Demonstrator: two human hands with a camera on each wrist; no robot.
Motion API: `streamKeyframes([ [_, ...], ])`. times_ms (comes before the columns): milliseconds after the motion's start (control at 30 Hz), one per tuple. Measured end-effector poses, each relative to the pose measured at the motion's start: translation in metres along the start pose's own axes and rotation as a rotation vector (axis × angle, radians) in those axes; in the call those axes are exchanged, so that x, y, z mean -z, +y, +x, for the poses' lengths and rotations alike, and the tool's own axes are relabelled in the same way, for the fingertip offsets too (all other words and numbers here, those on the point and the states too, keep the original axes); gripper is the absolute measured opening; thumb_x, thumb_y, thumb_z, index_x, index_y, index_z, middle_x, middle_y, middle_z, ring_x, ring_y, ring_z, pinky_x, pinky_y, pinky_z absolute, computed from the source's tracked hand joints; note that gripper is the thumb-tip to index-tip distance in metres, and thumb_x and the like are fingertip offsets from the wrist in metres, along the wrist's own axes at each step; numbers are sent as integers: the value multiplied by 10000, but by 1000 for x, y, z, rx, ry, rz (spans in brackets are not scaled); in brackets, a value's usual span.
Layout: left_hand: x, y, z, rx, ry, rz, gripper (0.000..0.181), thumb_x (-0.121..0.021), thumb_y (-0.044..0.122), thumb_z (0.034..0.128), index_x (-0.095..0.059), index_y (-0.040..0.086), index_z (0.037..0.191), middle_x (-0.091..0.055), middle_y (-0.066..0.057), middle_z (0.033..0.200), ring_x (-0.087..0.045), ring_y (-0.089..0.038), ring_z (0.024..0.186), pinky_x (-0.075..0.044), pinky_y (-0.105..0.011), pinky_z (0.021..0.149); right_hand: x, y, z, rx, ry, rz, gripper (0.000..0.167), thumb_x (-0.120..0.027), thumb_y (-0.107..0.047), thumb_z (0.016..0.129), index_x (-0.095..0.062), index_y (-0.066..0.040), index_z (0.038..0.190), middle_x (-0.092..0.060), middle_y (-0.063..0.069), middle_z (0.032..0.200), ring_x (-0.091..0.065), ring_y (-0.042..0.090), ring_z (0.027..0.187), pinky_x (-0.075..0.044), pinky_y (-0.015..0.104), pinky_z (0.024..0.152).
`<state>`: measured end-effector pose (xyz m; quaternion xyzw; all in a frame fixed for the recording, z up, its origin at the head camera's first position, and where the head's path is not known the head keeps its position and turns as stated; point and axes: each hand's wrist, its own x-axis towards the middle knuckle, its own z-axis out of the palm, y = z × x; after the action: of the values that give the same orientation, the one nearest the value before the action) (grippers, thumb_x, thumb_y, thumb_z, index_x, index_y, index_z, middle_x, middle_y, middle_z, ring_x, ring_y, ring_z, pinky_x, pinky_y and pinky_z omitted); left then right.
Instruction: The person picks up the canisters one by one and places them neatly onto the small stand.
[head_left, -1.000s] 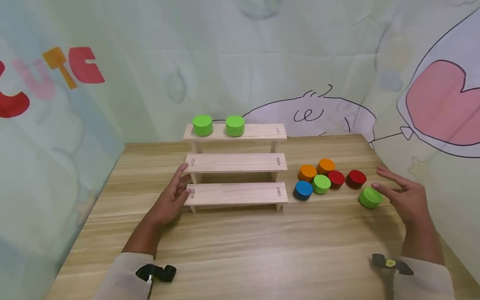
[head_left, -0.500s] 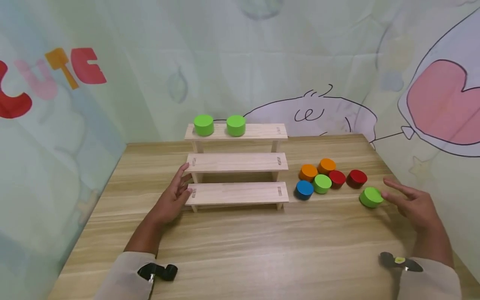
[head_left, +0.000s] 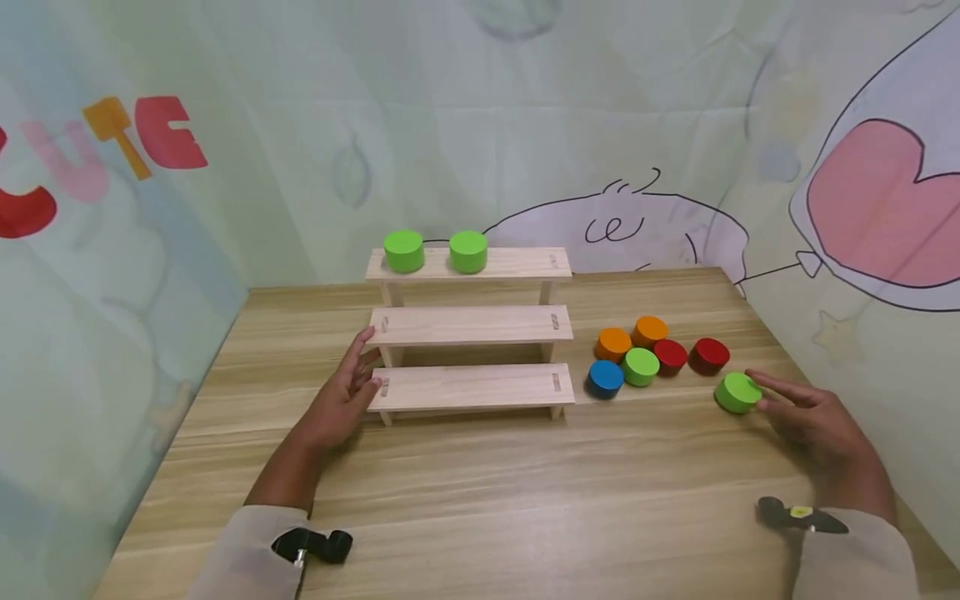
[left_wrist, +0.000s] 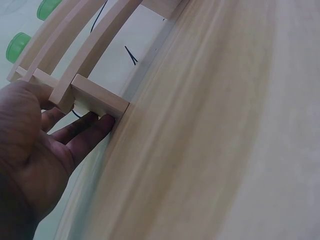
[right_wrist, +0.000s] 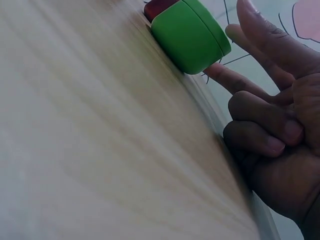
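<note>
A pale wooden three-step stand (head_left: pixel 471 326) stands mid-table, with two green round blocks (head_left: pixel 404 252) on the left and middle of its top step. My left hand (head_left: pixel 341 400) holds the stand's left end, thumb at the lowest step. In the left wrist view, fingers (left_wrist: pixel 92 132) press against its side leg (left_wrist: pixel 100 95). At the right, my right hand (head_left: pixel 813 421) touches a single green round block (head_left: pixel 738 392) on the table. The right wrist view shows extended fingertips at this green block (right_wrist: pixel 187 37), the thumb apart from it and other fingers curled.
Right of the stand sits a loose group: a blue block (head_left: pixel 604 380), a green block (head_left: pixel 641 367), two orange blocks (head_left: pixel 613 343) and a red block (head_left: pixel 670 357). Another red block (head_left: pixel 708 357) lies slightly apart. A printed cloth backdrop (head_left: pixel 450 125) rises behind the wooden table (head_left: pixel 487 500).
My right hand first drew back to the right from the lone green block, then came back left to touch it. My left hand stays at the stand.
</note>
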<state>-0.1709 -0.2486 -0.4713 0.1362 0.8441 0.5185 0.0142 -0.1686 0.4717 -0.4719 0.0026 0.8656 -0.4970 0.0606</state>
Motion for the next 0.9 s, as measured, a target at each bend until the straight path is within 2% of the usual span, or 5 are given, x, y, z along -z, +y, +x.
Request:
streamKeyframes([
  [133,1,1,0,-3,-3,4,781,-464,112,1171,-30,362,1770,-300,-309,1758,-436,-558,1552,-425,-592,1207,-2,4,1,-17,-13,-21,551,-744,-245,1061,-586,-273,1589,-550,-504,1346,-449,-188,1143,-436,97,842],
  [333,1,1,0,-1,4,15,772,-466,117,1171,-38,343,1772,-307,-314,1753,-445,-559,1545,-451,-536,1207,-6,4,5,-41,-7,-23,580,-791,-278,1027,-606,-209,1573,-556,-519,1241,-418,10,1085,-415,236,709],
  [567,0,-1,1,5,-1,7,775,-462,129,1172,-35,385,1766,-304,-302,1760,-438,-551,1556,-408,-618,1216,-8,1,7,-107,-10,-101,675,-819,-429,986,-574,-270,1594,-496,-496,1341,-383,18,1247,-360,166,864],
  [667,0,-2,1,5,0,3,774,-457,127,1172,-32,383,1766,-302,-308,1758,-422,-561,1561,-387,-667,1216,-8,0,6,-117,-3,-116,688,-817,-459,980,-576,-263,1593,-516,-454,1350,-390,9,1257,-368,137,884],
  [900,1,-3,2,3,-8,-7,768,-451,149,1179,-16,388,1765,-280,-310,1765,-418,-566,1561,-396,-673,1210,-8,1,8,-111,8,-114,664,-785,-479,1001,-588,-235,1586,-533,-434,1263,-430,-68,1160,-444,56,870],
])
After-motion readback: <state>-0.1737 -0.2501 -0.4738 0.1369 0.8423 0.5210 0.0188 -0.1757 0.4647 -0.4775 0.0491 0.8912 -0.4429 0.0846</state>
